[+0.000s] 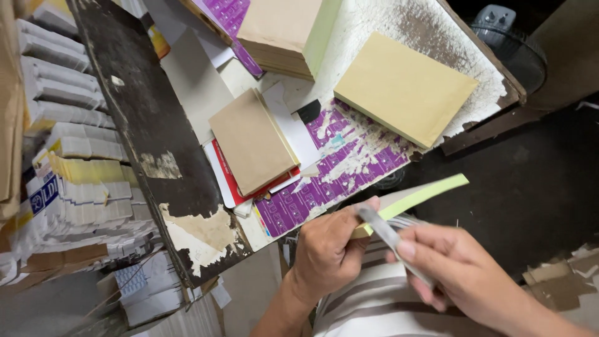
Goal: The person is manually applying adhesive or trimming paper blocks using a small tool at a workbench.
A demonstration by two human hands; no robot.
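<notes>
Between left hand (326, 249) and right hand (455, 268), green-edged pad (419, 195) points up-right.

A dull grey metal blade (385, 232) is showing a faint sheen against the matt green-edged paper block (417, 195). Beyond that block, the table (430, 31) is looking rough, its white coating flaking off; matt brown paper pads (404, 87) and a scuffed purple printed sheet (340, 168) are lying there.

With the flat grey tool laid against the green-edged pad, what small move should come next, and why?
Probably draw the flat grey tool along the green-edged pad. The right hand pinches it against the pad's near end, while the left hand grips that end.
</notes>
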